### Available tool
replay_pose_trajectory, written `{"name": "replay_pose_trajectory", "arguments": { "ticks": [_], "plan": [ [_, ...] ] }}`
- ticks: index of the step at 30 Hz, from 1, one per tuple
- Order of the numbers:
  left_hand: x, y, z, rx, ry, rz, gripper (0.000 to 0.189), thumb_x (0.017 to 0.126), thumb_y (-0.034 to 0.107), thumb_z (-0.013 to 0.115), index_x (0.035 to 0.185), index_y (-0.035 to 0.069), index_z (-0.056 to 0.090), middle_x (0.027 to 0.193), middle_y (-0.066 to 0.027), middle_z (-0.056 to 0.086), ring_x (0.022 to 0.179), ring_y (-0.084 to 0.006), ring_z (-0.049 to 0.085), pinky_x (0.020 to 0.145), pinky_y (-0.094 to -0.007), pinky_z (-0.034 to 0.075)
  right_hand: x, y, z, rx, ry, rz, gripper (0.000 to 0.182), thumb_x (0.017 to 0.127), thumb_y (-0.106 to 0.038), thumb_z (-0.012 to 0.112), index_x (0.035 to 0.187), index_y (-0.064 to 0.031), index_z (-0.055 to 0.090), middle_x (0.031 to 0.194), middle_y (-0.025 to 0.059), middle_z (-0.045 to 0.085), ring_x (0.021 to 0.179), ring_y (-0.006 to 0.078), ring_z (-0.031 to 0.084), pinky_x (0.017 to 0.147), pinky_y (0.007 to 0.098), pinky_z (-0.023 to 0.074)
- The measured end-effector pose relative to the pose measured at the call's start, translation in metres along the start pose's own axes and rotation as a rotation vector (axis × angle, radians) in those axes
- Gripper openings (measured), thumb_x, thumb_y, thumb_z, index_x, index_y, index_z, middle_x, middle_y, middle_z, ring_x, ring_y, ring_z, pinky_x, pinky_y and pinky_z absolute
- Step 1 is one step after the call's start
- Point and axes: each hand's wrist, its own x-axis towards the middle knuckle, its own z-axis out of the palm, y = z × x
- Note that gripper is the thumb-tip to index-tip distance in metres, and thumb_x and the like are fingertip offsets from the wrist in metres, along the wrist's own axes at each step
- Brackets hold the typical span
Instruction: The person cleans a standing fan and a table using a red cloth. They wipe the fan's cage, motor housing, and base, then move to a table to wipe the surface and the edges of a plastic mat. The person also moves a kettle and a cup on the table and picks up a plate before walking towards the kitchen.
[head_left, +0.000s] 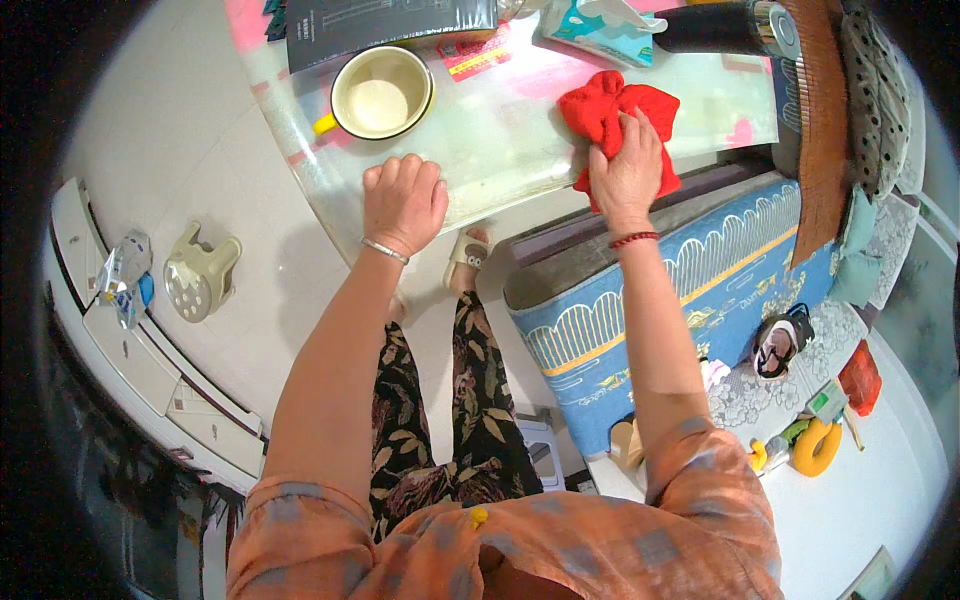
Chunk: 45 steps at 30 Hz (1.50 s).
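Note:
My right hand (628, 171) grips a bunched red cloth (652, 105) at the table's near edge. Part of the cloth hangs over that edge, and the thumb and fingers press into its folds. Further left, my left hand (405, 199) is curled with its back up at the table edge, and no object shows in it. Its palm is hidden. Beyond that hand stands an enamel mug (381, 94) with a cream inside, a dark rim and a yellow handle. A clear cover lies over the patterned table (480, 169).
A dark box (390, 22), a tissue pack (600, 34) and a black flask (712, 30) occupy the table's far side. To the right is a sofa bench with a blue cover (675, 300). A beige stool (199, 274) stands on the floor at left.

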Motion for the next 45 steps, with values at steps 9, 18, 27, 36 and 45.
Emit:
{"name": "replay_pose_trajectory", "arguments": {
  "ticks": [9,18,27,36,45],
  "plan": [
    [0.000,0.000,0.001,0.009,-0.022,0.005,0.014,0.078,0.022,0.064,0.087,0.014,0.058,0.086,-0.0032,0.052,0.085,-0.0223,0.051,0.078,-0.0407,0.036,-0.005,-0.097,0.013,0.119,-0.091,-0.202,0.058,0.067,-0.024,0.072,0.123,-0.0210,0.057,0.138,0.0116,0.046,0.129,0.0366,0.038,0.106,0.0517,0.0300],
    [-0.003,-0.002,0.004,0.075,-0.038,-0.005,0.014,0.078,0.024,0.063,0.085,0.014,0.057,0.087,-0.0028,0.052,0.086,-0.0214,0.050,0.079,-0.0402,0.035,0.050,0.094,-0.027,-0.085,-0.030,-0.115,0.052,0.070,-0.018,0.067,0.120,-0.0092,0.056,0.127,0.0173,0.053,0.117,0.0359,0.051,0.099,0.0465,0.0402],
    [-0.005,-0.005,0.010,0.119,0.022,0.043,0.018,0.076,0.021,0.065,0.088,0.015,0.053,0.087,-0.0042,0.050,0.086,-0.0234,0.048,0.078,-0.0409,0.035,0.033,0.061,0.006,-0.123,0.047,-0.059,0.056,0.075,-0.021,0.063,0.128,-0.0079,0.052,0.133,0.0239,0.048,0.125,0.0402,0.043,0.107,0.0483,0.0325],
    [-0.001,-0.003,0.010,0.028,0.028,0.041,0.021,0.074,0.015,0.066,0.088,0.011,0.051,0.086,-0.0081,0.049,0.085,-0.0281,0.048,0.076,-0.0425,0.034,0.066,0.148,-0.022,-0.165,0.035,-0.100,0.058,0.075,-0.020,0.067,0.129,-0.0061,0.050,0.134,0.0237,0.047,0.124,0.0381,0.044,0.106,0.0451,0.0348],
    [-0.001,-0.004,0.006,0.032,0.057,0.045,0.020,0.073,0.017,0.066,0.088,0.013,0.053,0.085,-0.0034,0.050,0.084,-0.0233,0.049,0.076,-0.0404,0.036,0.097,0.167,-0.007,-0.156,0.144,0.073,0.058,0.078,-0.030,0.066,0.126,-0.0013,0.050,0.129,0.0235,0.051,0.121,0.0387,0.046,0.104,0.0446,0.0359]
  ]
}}
